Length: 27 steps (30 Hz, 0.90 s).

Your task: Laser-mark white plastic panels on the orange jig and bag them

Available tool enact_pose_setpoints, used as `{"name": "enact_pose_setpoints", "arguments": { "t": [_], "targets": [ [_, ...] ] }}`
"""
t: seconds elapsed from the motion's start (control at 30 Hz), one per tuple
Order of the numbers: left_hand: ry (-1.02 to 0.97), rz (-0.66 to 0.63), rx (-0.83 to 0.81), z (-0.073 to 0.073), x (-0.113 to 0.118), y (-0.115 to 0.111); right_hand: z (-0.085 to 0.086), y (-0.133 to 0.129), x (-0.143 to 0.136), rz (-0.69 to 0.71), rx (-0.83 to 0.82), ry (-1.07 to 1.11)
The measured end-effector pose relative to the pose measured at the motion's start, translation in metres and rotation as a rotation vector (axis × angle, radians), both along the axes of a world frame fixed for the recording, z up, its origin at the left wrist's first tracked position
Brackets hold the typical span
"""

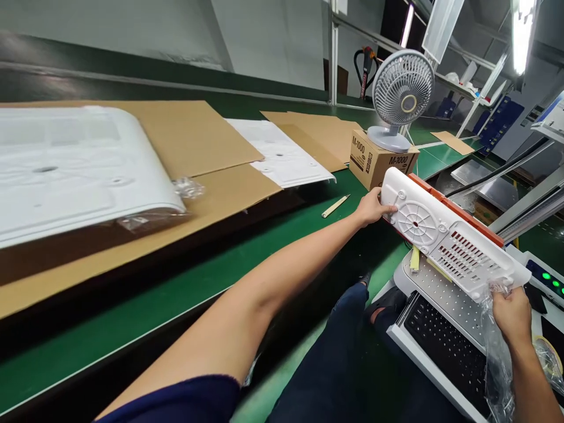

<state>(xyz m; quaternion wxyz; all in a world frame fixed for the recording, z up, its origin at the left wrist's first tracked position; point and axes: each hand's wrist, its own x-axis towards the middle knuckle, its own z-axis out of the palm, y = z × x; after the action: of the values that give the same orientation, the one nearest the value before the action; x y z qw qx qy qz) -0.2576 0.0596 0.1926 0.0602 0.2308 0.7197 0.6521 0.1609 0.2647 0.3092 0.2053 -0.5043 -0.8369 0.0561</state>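
A white plastic panel [445, 235], with a round spoked pattern and a slotted vent, is held up between both hands, tilted down to the right. My left hand [371, 208] is closed around its left end, thumb on the front face. At the lower right end, my right hand [513, 311] grips the panel together with a clear plastic bag [496, 346] that hangs down beside the wrist. An orange-red part [458, 208] shows behind the panel's upper edge; I cannot tell whether it is joined on. Below is a perforated metal shelf [445, 294] over a black keyboard [443, 338].
Large white panels [79, 164] lie on cardboard sheets [189, 132] to the left. A cream-handled knife-like tool [335, 206] rests on the green bench [308, 226]. A grey fan [403, 97] stands on a carton [374, 158]. Green-lit equipment [546, 276] sits at right.
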Motion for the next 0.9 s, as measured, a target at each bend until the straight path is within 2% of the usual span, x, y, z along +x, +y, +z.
{"name": "enact_pose_setpoints", "arguments": {
  "t": [0.23,0.47,0.77,0.9],
  "targets": [
    [-0.001,0.016,-0.061,-0.003,-0.010,0.011,-0.007,0.016,-0.013,0.029,0.025,-0.025],
    [0.003,0.031,-0.087,0.005,-0.015,0.024,-0.004,0.026,-0.024,0.038,0.027,-0.005],
    [0.046,0.029,-0.134,0.016,-0.014,0.020,-0.007,0.037,-0.026,0.021,-0.021,0.012],
    [0.050,0.025,-0.169,0.015,-0.015,0.021,-0.006,0.042,-0.031,0.029,-0.015,0.026]
  ]
}}
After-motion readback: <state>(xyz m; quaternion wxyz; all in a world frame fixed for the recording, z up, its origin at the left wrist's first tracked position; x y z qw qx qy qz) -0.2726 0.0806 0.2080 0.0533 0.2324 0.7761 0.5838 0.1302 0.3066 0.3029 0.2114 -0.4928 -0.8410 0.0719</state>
